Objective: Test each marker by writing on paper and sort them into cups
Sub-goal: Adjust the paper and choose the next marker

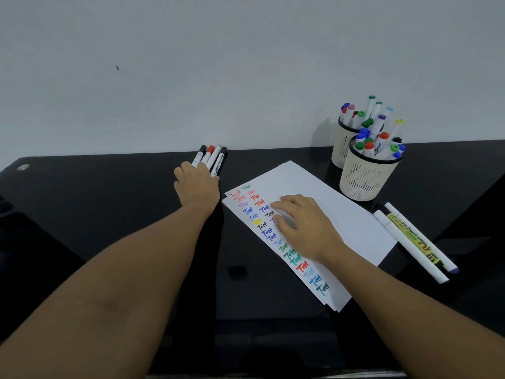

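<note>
- I read the left hand (197, 184) at centre frame, reaching onto the near ends of a cluster of four markers (211, 160) lying side by side on the black desk (109, 214); the fingers lie over the barrels, and I cannot tell whether they curl round one or only rest on top.
- I read the right hand (303, 222) just right of centre, palm down with fingers loosely spread, pressing on the paper (322, 187); it holds nothing.
- Handling judgement: the markers look light, rigid and smooth; round barrels are likely to roll on the glossy desk; I advise pinching one barrel at mid-length, lifting it clear of its neighbours rather than dragging it.
- The paper is thin and limp, apparently several stacked sheets; a flat hand on it should stop it sliding during writing; rows of coloured "Test" marks fill its left edge, so free writing space lies to the right.
- Two cream mesh cups (366, 173), upper right, stand touching, one behind the other, both crowded with capped markers; insertion calls for a steep entry between the caps; the cups look light and may tip.
- Three loose markers (415, 242) lie at right, just beside the paper's edge, below the cups; they sit near the route from paper to cups.
</note>
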Motion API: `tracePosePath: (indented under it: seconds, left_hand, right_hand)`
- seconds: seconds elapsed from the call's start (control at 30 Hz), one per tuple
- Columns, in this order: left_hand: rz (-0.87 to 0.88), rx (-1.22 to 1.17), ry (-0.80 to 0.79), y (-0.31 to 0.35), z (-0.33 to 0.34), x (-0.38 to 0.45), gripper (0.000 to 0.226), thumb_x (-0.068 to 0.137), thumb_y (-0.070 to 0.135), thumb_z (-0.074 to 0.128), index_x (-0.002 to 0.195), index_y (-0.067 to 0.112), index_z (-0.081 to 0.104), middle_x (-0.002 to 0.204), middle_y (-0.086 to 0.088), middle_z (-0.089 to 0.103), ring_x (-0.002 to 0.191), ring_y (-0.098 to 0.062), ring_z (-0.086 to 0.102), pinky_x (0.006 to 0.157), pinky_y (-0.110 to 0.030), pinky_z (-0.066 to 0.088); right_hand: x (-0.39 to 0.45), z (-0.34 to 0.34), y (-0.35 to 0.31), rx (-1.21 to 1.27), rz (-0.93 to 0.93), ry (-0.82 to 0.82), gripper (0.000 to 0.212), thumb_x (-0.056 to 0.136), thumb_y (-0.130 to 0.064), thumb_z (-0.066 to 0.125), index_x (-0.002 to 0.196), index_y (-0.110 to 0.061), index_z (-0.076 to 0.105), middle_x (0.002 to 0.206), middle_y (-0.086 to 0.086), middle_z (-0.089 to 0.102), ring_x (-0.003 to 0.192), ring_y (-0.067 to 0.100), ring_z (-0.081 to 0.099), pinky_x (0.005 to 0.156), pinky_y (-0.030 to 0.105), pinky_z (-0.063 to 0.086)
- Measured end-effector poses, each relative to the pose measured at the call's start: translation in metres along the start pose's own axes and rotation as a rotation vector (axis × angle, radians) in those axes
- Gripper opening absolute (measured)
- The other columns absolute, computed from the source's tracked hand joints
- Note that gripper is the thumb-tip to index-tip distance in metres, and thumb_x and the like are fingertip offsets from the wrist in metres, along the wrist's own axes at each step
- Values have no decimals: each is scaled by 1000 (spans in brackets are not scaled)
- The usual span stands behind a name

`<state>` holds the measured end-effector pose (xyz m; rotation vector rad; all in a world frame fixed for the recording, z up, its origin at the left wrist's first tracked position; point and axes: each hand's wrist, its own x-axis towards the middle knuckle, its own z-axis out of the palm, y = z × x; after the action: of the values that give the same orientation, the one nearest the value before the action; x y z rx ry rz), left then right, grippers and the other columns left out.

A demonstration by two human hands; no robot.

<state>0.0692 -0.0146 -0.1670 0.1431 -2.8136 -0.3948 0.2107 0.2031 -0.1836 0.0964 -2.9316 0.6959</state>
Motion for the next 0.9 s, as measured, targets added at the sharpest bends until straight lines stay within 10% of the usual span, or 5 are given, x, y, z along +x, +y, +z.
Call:
tracePosePath:
  seconds: [0.4,0.5,0.7,0.9]
  left_hand:
    - [-96,-721,66,10,-35,-83,18,104,37,54,102,20,61,85,8,66,76,-12,64,73,-41,58]
    - [-91,-880,-11,19,-34,-121,15,104,37,54,99,25,62,83,7,69,63,-9,59,59,-38,54]
    - [150,-779,-82,26,-21,-149,15,104,42,52,101,29,60,79,10,68,69,-8,62,66,-38,53]
    - [303,-714,-141,30,-17,-144,18,103,43,52,115,30,56,97,11,69,90,-10,65,79,-41,56]
  right_hand:
    - [0,-16,-4,346,83,3,37,107,-44,48,138,-29,63,139,-10,61,124,7,52,107,32,41]
    - [2,-30,-9,625,180,-154,37,109,-43,46,139,-30,62,135,-17,58,113,-6,51,90,14,34]
    - [7,-42,-16,779,247,-82,44,106,-57,43,129,-25,63,122,-14,67,113,-3,54,86,23,35]
    - [22,-47,-37,1211,341,180,25,110,-26,47,123,-10,60,100,3,78,106,22,72,103,39,52]
